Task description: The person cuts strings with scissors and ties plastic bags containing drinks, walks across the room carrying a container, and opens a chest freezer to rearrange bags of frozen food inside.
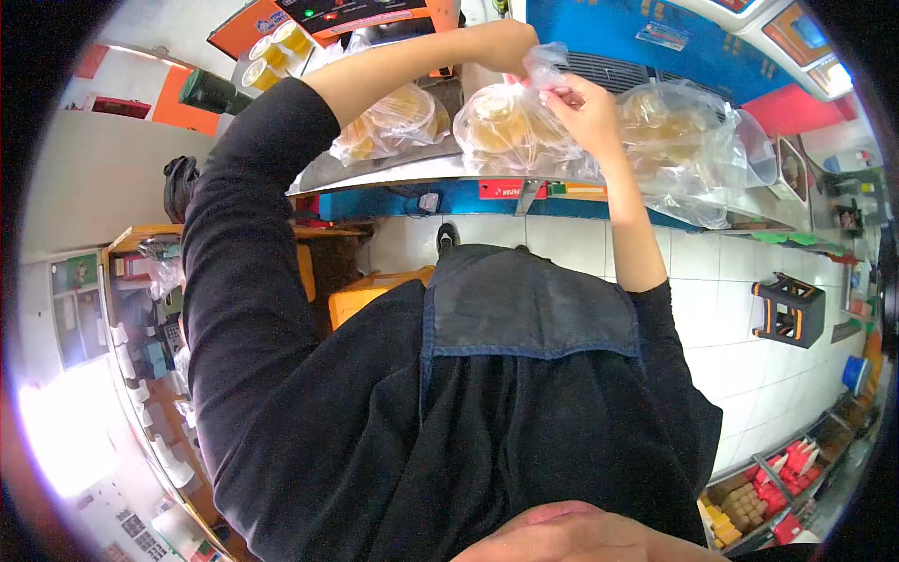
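A clear plastic bag [506,131] with lidded cups of yellowish drink inside stands at the counter's near edge, its top gathered and twisted upward. My left hand [506,49] is bent at the wrist behind the gathered neck, its fingers mostly hidden by the hand and the plastic. My right hand [582,108] is closed, pinching the neck of the same bag between thumb and fingers. Left of it sits another bag of cups [398,117], partly behind my left forearm. A larger bag of cups [670,131] lies to the right of my right wrist.
Several filled cups [281,45] stand at the back left beside an orange and black machine [346,17]. A clear plastic container [755,148] is at the right. On the tiled floor stands a black and orange stool [788,309]; a yellow box [370,298] is below the counter.
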Available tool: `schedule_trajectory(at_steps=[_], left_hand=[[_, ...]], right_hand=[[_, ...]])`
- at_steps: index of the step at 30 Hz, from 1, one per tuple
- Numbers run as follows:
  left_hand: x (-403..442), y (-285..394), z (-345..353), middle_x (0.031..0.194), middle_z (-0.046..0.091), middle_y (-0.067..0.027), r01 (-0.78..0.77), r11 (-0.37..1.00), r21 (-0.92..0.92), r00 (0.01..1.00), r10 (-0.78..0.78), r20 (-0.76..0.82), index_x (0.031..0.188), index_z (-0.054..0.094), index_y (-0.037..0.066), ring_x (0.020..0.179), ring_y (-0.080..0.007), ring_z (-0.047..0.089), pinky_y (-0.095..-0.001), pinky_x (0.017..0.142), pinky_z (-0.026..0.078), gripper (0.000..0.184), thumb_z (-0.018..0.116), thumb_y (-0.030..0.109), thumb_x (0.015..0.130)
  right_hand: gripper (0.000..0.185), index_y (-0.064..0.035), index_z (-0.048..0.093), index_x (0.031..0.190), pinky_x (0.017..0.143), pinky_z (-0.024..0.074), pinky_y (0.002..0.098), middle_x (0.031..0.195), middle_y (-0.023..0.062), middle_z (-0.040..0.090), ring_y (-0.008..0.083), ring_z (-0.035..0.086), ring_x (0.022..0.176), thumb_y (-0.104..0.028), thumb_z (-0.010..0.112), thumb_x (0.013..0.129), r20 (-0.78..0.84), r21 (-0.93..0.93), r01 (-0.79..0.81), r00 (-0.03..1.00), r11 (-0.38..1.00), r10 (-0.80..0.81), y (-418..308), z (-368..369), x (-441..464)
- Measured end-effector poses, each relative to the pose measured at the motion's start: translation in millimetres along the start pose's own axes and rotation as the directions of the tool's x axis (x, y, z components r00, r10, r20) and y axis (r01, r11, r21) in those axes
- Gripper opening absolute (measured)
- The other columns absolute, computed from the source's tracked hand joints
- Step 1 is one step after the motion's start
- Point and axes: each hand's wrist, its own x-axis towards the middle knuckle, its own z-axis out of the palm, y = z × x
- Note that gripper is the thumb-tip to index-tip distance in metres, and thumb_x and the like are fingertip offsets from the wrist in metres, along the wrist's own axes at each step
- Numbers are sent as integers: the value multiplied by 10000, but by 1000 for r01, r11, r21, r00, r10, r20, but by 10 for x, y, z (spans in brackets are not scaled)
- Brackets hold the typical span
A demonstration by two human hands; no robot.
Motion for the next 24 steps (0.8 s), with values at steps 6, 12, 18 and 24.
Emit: schedule_trajectory(at_steps=[6,12,18,24], left_hand=[[-64,146,-208,790,670,-70,380,863,-333,909,-281,309,803,655,7,736,-124,653,-214,567,502,201,737,147,685],[-50,44,-191,795,661,-114,508,665,-547,856,-319,407,804,649,-26,712,-147,652,-205,602,538,185,731,89,684],[-99,54,-173,810,652,-163,488,612,-623,871,-299,389,857,629,-75,720,-178,652,-222,662,556,246,730,70,686],[-118,27,-123,830,650,-171,486,568,-665,874,-305,379,890,615,-96,704,-189,652,-222,666,557,280,727,67,691]], right_hand=[[156,-8,650,932,570,426,176,816,19,639,64,561,660,-114,607,826,269,756,-236,962,610,39,68,71,49],[145,22,651,901,572,467,182,790,85,659,85,597,642,-52,651,777,-21,682,-96,988,725,150,33,337,58],[102,40,643,842,548,482,197,747,92,652,104,611,628,-16,652,757,-222,737,-15,939,676,264,-11,410,46],[124,34,637,881,580,478,202,811,94,652,122,615,645,-13,638,766,-180,775,-75,926,628,332,42,406,58]])
